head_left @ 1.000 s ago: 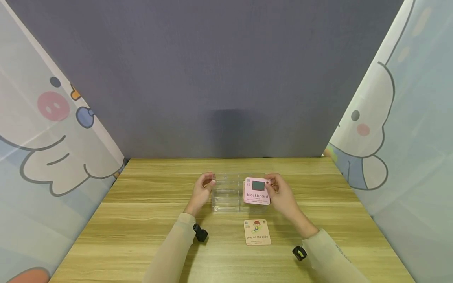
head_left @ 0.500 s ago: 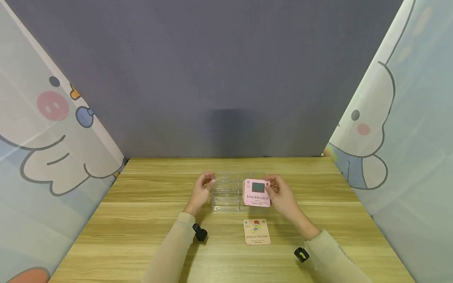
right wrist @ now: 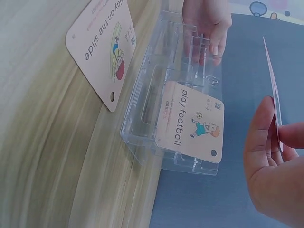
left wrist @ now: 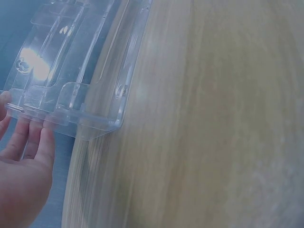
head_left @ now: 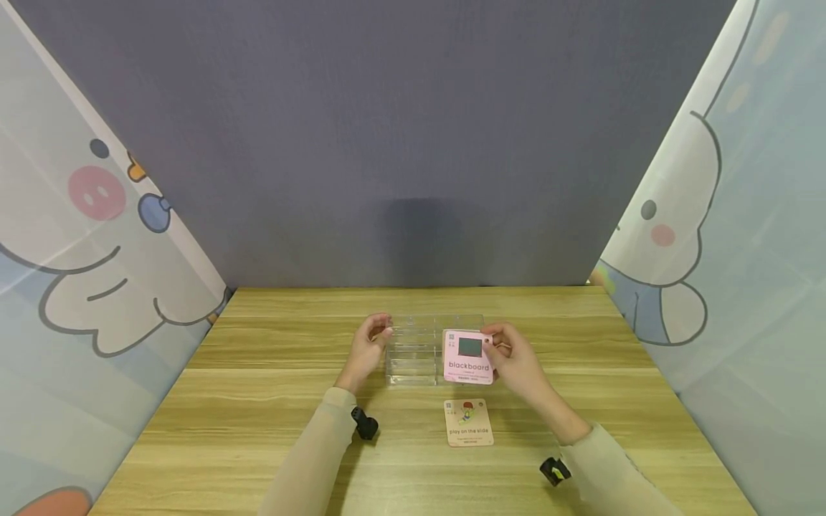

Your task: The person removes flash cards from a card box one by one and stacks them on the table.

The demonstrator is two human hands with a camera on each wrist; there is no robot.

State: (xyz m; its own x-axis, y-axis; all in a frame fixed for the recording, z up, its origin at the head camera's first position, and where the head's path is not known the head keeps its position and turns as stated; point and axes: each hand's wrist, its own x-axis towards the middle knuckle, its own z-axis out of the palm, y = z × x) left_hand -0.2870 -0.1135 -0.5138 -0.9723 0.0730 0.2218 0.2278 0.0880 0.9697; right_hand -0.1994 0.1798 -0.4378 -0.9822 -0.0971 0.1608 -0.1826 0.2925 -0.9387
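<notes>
A clear plastic card holder (head_left: pixel 419 351) stands in the middle of the wooden table (head_left: pixel 258 401). My left hand (head_left: pixel 374 342) rests straight fingers (left wrist: pixel 35 137) against the card holder's (left wrist: pixel 71 66) left end. My right hand (head_left: pixel 493 345) pinches a pink "blackboard" card (head_left: pixel 470 356) by its right edge, holding it upright over the holder's right front. In the right wrist view the pink card (right wrist: pixel 271 80) shows edge-on above my right hand (right wrist: pixel 278 132). A "play football" card (right wrist: pixel 192 123) stands in a slot of the holder (right wrist: pixel 152 90).
A beige "play on the slide" card (head_left: pixel 469 423) lies flat on the table just in front of the holder, also seen as the beige card (right wrist: pixel 102 47) in the right wrist view. A grey back panel (head_left: pixel 413 143) and cartoon curtains close in the table.
My right hand has brought the pink card slightly down and toward me. The left hand and the holder have stayed in place.
</notes>
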